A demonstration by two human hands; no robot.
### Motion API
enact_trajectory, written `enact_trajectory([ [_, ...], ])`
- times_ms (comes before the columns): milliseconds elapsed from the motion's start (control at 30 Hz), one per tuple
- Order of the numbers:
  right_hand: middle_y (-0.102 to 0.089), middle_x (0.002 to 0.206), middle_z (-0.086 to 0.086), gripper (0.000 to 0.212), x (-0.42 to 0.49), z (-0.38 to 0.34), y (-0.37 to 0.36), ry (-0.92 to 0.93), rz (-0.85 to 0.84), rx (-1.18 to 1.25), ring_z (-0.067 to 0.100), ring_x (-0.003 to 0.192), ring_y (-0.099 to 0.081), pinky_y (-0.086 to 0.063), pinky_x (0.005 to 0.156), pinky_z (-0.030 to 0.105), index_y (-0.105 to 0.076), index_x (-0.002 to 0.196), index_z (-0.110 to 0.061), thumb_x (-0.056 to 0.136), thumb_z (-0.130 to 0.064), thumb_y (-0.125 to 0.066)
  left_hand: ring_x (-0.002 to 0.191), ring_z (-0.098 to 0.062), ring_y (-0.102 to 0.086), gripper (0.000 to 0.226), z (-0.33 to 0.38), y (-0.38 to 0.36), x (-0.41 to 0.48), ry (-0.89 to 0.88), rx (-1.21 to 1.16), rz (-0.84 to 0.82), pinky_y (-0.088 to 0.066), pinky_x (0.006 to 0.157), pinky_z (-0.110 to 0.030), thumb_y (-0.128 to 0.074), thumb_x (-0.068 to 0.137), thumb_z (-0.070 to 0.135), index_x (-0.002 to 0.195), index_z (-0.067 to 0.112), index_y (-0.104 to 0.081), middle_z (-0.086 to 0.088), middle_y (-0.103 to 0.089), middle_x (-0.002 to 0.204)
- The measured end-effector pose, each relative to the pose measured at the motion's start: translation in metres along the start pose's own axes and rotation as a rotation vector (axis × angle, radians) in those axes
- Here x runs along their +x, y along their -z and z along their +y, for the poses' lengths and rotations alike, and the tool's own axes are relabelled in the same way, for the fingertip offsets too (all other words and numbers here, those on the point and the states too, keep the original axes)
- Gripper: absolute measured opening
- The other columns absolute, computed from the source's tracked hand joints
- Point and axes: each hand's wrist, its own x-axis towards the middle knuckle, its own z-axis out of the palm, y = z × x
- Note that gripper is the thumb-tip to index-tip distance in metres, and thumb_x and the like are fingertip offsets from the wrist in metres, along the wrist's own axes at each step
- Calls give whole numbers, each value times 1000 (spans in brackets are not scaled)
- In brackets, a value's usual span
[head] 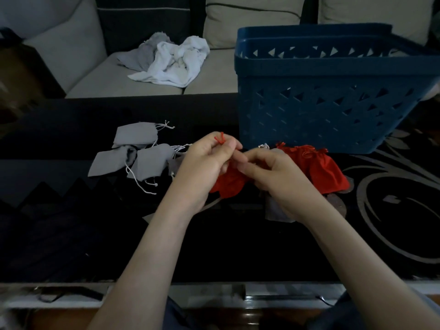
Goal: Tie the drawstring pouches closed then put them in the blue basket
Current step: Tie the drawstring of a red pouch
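Left hand (204, 160), right hand (273, 175) close together, both pinching.

Matt cloth pouches (316, 167); perforated plastic basket (333, 110); glossy table (71, 234).

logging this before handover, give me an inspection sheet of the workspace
surface: dark patterned table
job's things: red pouch in the hands; second red pouch and grey pouches lying on the table; blue basket upright behind them
clutter: nothing seen
grippers: left hand and right hand pinch the red drawstring
cables: dark cord-like loop below the near edge, unclear
surroundings: sofa with crumpled white cloth
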Motion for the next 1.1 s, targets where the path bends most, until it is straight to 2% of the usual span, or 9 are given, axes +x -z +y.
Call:
enact_trajectory([
  [67,-56,53,-20,13,0,0,-2,-40,6,49,-6,45,-51,-38,45,6,-65,99,6,90,0,-57,56,-2,-51,11,0,-1,0,-15,-3,-21,-40,56,-12,-49,96,6,98,11,-58,1,-71,79],
  [133,-58,53,-15,10,-1,-1,-2,-70,4,101,-4,44,-50,-35,44,7,-64,92,4,90,0,-56,73,-2,-64,19,-2,1,0,-29,46,-32,-46,65,-12,-51,95,4,113,11,-54,0,-72,93],
  [233,-54,57,-5,12,-2,-4,0,-82,5,126,0,44,-38,-23,44,13,-64,82,-5,91,-3,-56,93,-15,-67,28,-4,6,2,-80,221,-37,-52,83,-26,-55,94,7,120,17,-53,4,-72,100],
  [333,-49,62,4,11,-2,-5,1,-77,15,126,5,47,-32,-20,46,20,-66,83,-4,89,-4,-57,84,-6,-67,15,-5,10,2,-92,318,-39,-49,79,-20,-59,92,13,103,22,-62,7,-74,87],
  [467,-50,48,-9,8,-3,-7,0,-54,46,147,1,43,-34,-25,44,12,-65,83,-3,89,-4,-59,70,1,-64,9,-7,10,2,-87,338,14,-45,68,-16,-65,88,17,82,23,-67,7,-72,74],
  [600,-50,41,-12,10,-4,-10,0,-28,56,195,-2,36,-44,-33,41,7,-58,78,0,87,4,-58,67,1,-61,10,-8,6,2,-91,334,50,-44,65,-14,-66,87,18,79,21,-68,7,-68,71],
  [733,-53,51,-7,13,-3,-9,-1,-14,124,171,-1,41,-46,-35,44,8,-58,76,-6,82,1,-66,73,-5,-63,7,-6,-1,0,-137,292,78,-48,67,-16,-67,87,15,81,20,-66,2,-69,77],
  [900,-52,64,4,16,-3,-6,0,16,106,170,0,48,-46,-36,48,10,-62,87,-14,83,2,-65,72,-8,-63,9,-7,-5,-1,-142,247,98,-48,67,-17,-68,85,16,78,20,-64,-5,-70,78],
  [1100,-58,56,-6,18,-3,-8,-3,65,188,183,1,50,-50,-41,50,11,-58,74,-10,83,4,-63,59,3,-57,18,-8,-6,-2,-124,216,64,-42,60,-12,-65,88,22,70,20,-61,10,-63,60],
])
